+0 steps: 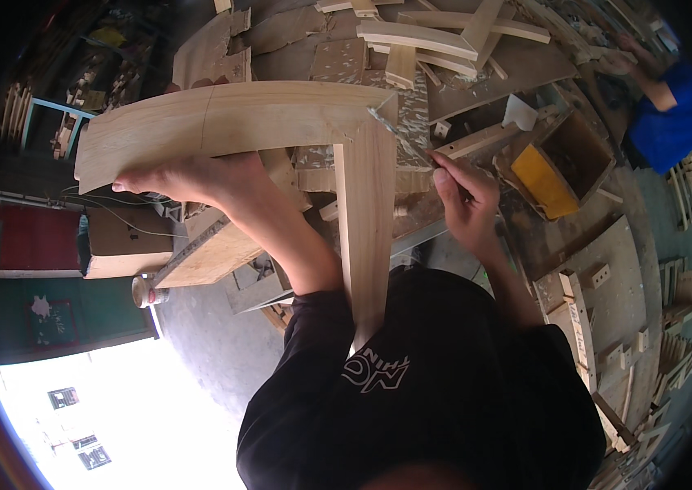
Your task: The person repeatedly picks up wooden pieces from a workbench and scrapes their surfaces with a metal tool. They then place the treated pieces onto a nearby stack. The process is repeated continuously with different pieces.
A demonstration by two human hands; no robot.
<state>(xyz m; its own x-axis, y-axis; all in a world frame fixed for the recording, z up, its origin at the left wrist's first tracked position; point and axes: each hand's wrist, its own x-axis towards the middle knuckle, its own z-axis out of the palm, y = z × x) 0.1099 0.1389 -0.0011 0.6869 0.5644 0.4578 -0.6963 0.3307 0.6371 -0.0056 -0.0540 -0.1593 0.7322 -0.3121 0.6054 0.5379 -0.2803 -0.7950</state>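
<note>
A pale wooden frame piece lies across the view, a curved wide rail joined at a corner to a straight leg. The leg runs down to my chest. My left hand grips the rail from below, its thumb along the near edge and fingertips showing over the far edge. My right hand is closed on a thin stick-like tool; its exact kind is unclear. The tool's far end touches the wood at the corner joint, where a whitish smear or chipped edge shows.
Cut wooden parts are heaped on the worktable beyond. To the right stands an open wooden box with a yellow side. Another person in blue works at far right. At left are a cardboard box and a small tub.
</note>
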